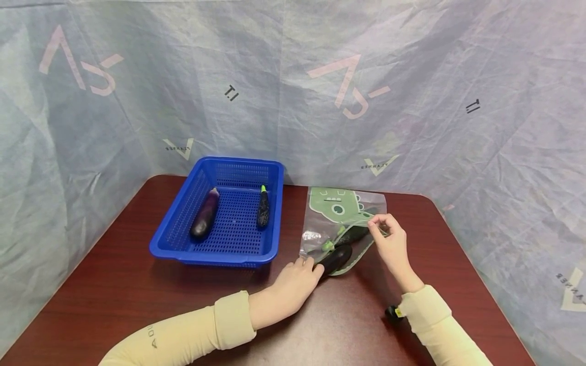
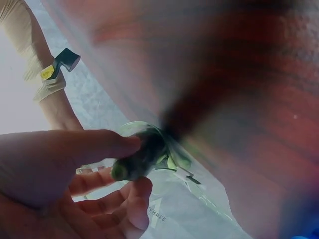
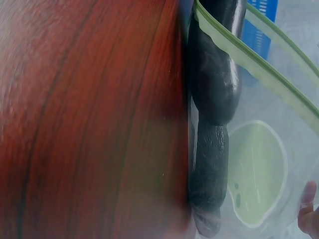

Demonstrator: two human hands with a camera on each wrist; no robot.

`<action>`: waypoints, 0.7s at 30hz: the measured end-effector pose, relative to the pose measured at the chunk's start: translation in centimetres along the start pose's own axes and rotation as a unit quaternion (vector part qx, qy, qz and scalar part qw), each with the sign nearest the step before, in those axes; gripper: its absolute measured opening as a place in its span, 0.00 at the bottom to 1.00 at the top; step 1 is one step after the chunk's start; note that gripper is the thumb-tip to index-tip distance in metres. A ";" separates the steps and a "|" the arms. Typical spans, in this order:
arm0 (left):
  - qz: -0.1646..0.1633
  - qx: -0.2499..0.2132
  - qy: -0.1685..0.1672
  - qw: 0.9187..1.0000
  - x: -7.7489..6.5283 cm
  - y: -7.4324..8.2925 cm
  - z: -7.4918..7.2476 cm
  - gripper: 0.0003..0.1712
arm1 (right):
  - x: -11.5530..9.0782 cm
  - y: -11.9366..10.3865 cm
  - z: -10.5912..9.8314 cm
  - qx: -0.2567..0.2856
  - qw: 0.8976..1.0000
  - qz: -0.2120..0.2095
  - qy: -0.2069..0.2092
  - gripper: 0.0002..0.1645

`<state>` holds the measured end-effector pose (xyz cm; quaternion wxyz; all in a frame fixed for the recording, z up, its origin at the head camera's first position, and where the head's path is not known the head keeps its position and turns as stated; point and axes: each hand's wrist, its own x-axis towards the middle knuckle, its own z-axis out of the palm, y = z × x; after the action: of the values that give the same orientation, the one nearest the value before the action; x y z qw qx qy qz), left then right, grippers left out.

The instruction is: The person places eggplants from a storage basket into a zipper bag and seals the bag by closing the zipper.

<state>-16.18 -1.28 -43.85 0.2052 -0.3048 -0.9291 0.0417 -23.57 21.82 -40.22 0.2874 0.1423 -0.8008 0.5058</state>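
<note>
My left hand (image 1: pixel 295 284) grips the near end of a dark eggplant (image 1: pixel 338 258), thumb and fingers around it. In the left wrist view a green stem end (image 2: pixel 118 172) shows between thumb and fingers. The eggplant's far end reaches through the mouth of a clear zip bag (image 1: pixel 313 218) with a green cartoon print. My right hand (image 1: pixel 391 241) pinches the bag's green-edged opening and lifts it. Inside the bag lie other dark vegetables with green stems; one wrinkled dark vegetable (image 3: pixel 212 164) is end to end with the eggplant in the right wrist view.
A blue basket (image 1: pixel 215 260) stands left of the bag, holding a purple eggplant (image 1: pixel 204 214) and a smaller dark vegetable with a green stem (image 1: pixel 263 208). Printed cloth walls (image 1: pixel 256 101) surround the reddish-brown table (image 1: pixel 114 295).
</note>
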 end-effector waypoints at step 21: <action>0.053 0.031 0.079 0.995 1.7 0.0 0.1 0.02 | 0.0 0.0 0.1 0.012 1.000 -0.002 0.001 0.04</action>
<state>-17.42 -0.31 -43.32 0.2847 -0.3491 -0.8910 0.0566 -23.61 21.75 -40.24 0.2874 0.1472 -0.7944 0.5144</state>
